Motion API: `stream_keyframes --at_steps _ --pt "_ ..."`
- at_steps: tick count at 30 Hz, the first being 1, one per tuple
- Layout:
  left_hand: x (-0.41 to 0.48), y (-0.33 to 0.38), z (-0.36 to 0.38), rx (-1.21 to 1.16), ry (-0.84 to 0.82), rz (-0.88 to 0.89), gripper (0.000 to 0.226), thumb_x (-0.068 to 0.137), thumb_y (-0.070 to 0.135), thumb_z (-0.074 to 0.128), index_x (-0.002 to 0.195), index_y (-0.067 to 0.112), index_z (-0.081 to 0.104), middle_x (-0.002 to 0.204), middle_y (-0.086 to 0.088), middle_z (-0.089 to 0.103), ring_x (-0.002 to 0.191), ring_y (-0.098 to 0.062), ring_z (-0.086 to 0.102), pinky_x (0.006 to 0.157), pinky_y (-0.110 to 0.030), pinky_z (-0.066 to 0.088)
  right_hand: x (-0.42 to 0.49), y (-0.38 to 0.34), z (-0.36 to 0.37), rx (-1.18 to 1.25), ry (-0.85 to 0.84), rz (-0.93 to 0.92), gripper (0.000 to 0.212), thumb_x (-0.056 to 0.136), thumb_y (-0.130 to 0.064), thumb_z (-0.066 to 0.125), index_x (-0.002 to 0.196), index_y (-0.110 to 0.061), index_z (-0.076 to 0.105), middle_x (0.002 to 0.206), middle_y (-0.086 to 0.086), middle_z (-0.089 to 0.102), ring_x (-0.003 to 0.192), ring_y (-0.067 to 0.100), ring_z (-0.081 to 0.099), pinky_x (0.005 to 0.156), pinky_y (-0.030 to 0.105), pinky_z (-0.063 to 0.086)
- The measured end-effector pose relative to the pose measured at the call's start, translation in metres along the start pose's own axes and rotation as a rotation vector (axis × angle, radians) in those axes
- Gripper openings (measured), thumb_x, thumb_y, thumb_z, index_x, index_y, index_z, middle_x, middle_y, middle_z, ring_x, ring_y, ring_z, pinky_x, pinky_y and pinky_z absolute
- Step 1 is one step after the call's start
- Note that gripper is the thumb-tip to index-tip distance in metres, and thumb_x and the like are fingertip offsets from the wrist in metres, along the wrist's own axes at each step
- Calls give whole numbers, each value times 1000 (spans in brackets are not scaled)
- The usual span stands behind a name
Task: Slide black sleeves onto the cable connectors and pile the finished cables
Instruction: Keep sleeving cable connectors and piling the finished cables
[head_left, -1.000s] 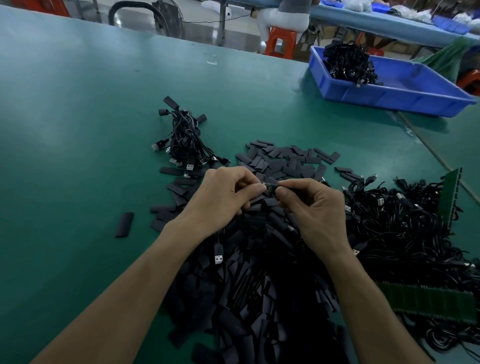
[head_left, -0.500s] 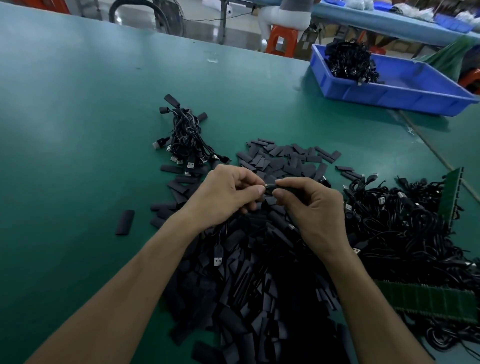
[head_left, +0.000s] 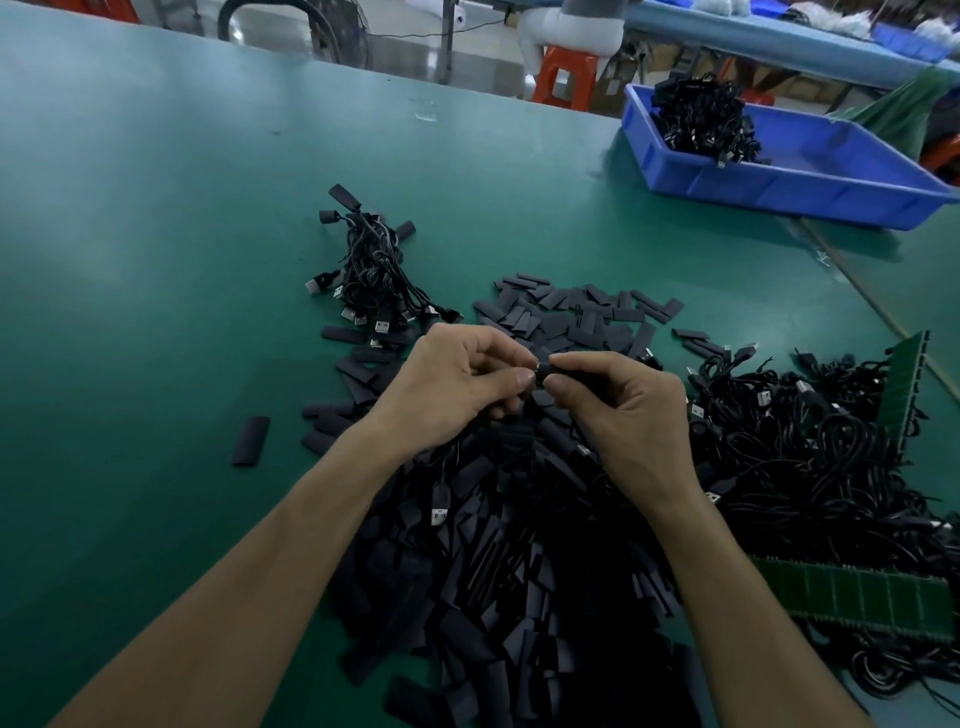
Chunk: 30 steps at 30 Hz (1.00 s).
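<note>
on the green table (head_left: 156, 218) a stray sleeve (head_left: 250, 440) lies alone at far left, well apart from the rest. next comes the small pile of finished cables (head_left: 371, 270), just beyond the hands. the left hand (head_left: 457, 384) has its grip clamped, thumb and forefinger pinching a connector (head_left: 536, 370), while the same cable's other plug (head_left: 439, 512) dangles below the wrist. meeting it tip to tip, the right hand (head_left: 628, 410) has its grip closed on a black sleeve (head_left: 566, 370), held level and touching the connector. this looks like the fitting step: the sleeve's mouth is at the connector, though how far it has gone on cannot be told. the next move likely calls for keeping the two in line and pushing them together, then laying the cable on the finished pile to the left. under both hands spreads the heap of loose sleeves (head_left: 519, 597), and at right waits the tangle of unsleeved cables (head_left: 810, 447).
</note>
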<state>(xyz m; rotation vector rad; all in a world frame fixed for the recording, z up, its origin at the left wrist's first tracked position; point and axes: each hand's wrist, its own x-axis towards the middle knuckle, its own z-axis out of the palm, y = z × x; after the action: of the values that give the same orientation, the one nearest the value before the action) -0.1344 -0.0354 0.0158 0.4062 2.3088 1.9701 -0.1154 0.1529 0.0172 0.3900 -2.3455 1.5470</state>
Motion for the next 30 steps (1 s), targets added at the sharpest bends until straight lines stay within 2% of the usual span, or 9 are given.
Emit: stream_keyframes --at_steps 4,7,9,14,19,23,27,29,30 --pt "0 1 3 -7 6 20 11 91 6 71 94 13 63 78 -6 76 70 -18 74 64 -24 57 0 -1 4 38 121 26 37 81 -19 82 107 -40 66 85 -9 75 80 8 73 75 26 58" --pt "-1 0 7 9 18 51 15 91 6 70 93 12 56 77 -6 76 70 -17 75 63 -24 58 -2 0 10 93 256 99 34 81 -20 84 103 -38 65 85 -4 75 80 11 74 76 32 61" --pt "-2 -2 9 34 36 66 20 91 6 70 89 15 52 76 -5 76 70 -18 75 64 -26 58 -3 0 13 73 288 107 32 82 -21 82 103 -38 66 88 -4 75 82 10 74 78 29 60" --pt "-3 -4 12 38 98 79 31 92 5 69 83 21 44 77 -7 75 68 -18 75 62 -27 58 -7 1 18 110 265 124 33 84 -17 80 113 -27 69 87 -16 75 84 4 73 77 18 57" --pt "-4 -6 15 68 125 87 33 90 4 72 81 20 45 73 -9 72 66 -17 74 61 -28 60 -10 1 20 112 224 122 34 84 -23 78 111 -39 67 91 -9 76 87 10 74 83 27 58" --pt "-5 -9 21 36 108 71 34 90 5 72 80 19 44 72 -10 71 66 -20 74 60 -31 59 -4 -2 24 75 203 86 30 87 -22 76 104 -45 69 85 -15 75 79 1 72 74 12 52" --pt "-4 -11 22 -61 100 57 31 89 6 73 82 16 44 74 -9 73 70 -25 75 67 -40 62 2 -2 24 19 219 86 30 90 -21 74 108 -44 67 79 -14 74 74 1 70 68 9 50" --pt "-3 -10 21 10 85 55 30 87 11 77 89 17 47 79 -5 75 76 -19 75 74 -39 62 4 -2 23 14 239 97 28 89 -22 75 104 -44 63 79 -14 73 75 0 70 68 10 50" --pt "-3 -10 20 71 76 41 32 85 17 80 93 19 49 82 -1 75 77 -12 74 75 -32 61 5 -2 22 27 255 101 26 89 -22 75 100 -42 64 79 -13 73 74 1 70 68 13 51"
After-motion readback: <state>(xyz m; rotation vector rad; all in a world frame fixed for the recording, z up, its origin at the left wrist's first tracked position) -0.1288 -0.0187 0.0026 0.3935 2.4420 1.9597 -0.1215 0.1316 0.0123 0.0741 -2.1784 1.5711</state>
